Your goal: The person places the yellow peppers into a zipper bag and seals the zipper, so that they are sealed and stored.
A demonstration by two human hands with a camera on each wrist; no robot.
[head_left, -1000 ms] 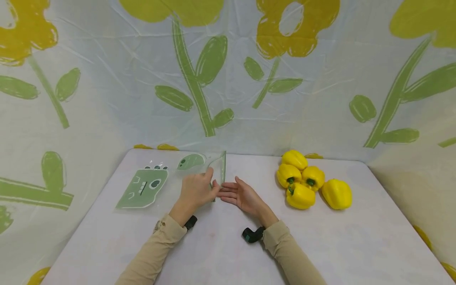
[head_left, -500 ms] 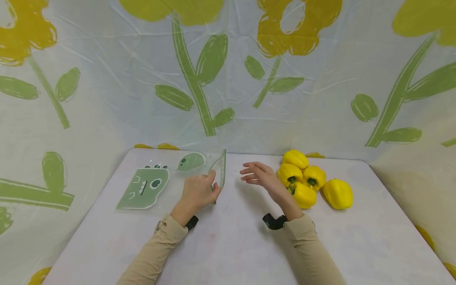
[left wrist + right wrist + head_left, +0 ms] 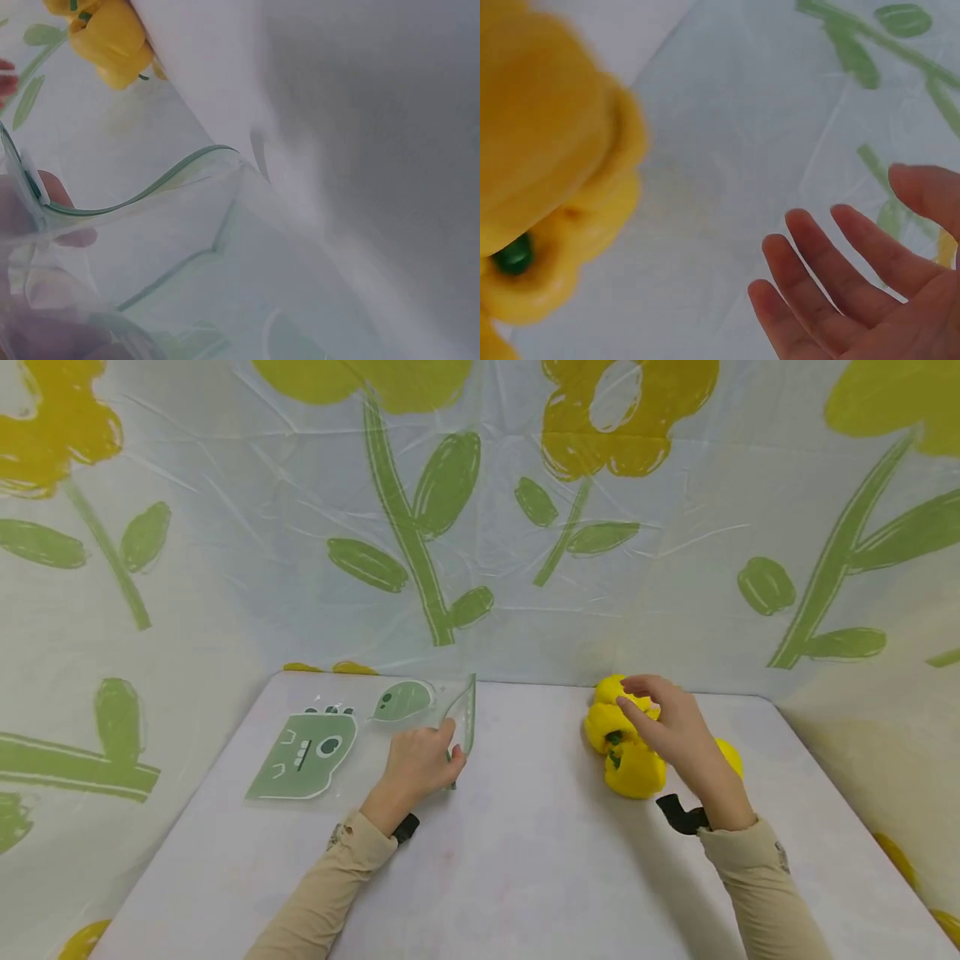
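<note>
Where the head view looks down on the white table (image 3: 525, 877), we see our left hand (image 3: 417, 766) pinching the near edge of a clear zip bag (image 3: 390, 727) printed with green figures; the bag lies flat to the left of centre, and its green-striped mouth edge (image 3: 469, 714) is lifted upright just beyond the fingertips. Our left forearm runs in from the lower left, wrist low on the table. Our right hand (image 3: 675, 727) hovers over a cluster of yellow peppers (image 3: 630, 760) at the right of the table, well apart from the bag. The fingers are spread and relaxed, palm down, gripping nothing; whether the fingertips touch the rear pepper we cannot tell. The right forearm enters from the lower right in a tan sleeve (image 3: 757, 893).

From the left wrist view, the bag (image 3: 187, 247) fills the lower frame. Its green zip strip (image 3: 142, 195) curves upward, and the fingers (image 3: 64, 210) show through the plastic at the left, curled on that strip. The peppers (image 3: 109, 37) appear far off at the top left.

From the right wrist view, the open right hand (image 3: 855, 292) shows four straight, parted fingers at the lower right, holding nothing. The peppers (image 3: 547, 172), blurred, fill the left side, one green stem (image 3: 511, 253) visible; a gap of pale cloth separates them from the fingers.
</note>
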